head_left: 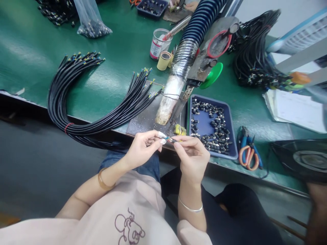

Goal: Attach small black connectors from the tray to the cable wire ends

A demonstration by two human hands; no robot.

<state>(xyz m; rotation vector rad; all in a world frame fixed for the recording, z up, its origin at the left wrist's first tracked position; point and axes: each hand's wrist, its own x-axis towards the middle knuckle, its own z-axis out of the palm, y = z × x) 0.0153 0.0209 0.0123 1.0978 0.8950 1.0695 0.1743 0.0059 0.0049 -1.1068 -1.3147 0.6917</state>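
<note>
A green tabletop (pixel 122 37) spanned the frame, with a grey floor (pixel 38 160) below it at lower left. At upper left, a clear plastic bag (pixel 92 27) of small parts rested on the surface. At centre left lay a curved cable bundle (pixel 57 88), gathered by a red tie (pixel 67 127); its visible ends showed bare coloured leads (pixel 145 72). The right-hand end of the bundle reached over a dark plate (pixel 143 117).

At frame centre, the left hand (pixel 148 143), with white coverings on the fingertips, pinched a small workpiece (pixel 168 139) that showed coloured wires. A taped hose (pixel 176 61) pointed down just above. The right hand (pixel 192 153) gripped the opposite end of the workpiece in a narrow pinch; the fingers hid its exact form.

Right of centre, a blue tray (pixel 233 139) contained loose black connectors (pixel 221 127). Farther right lay orange-handled pliers (pixel 247 157), with a second bundle (pixel 251 58) above them and papers (pixel 301 109) near the right edge.

Judged from this layout, work was partway: the workpiece was in hand, its joint unconfirmed. The leads at centre left appeared unfitted, and many connectors awaited use. Completion of the second bundle could not be determined.
</note>
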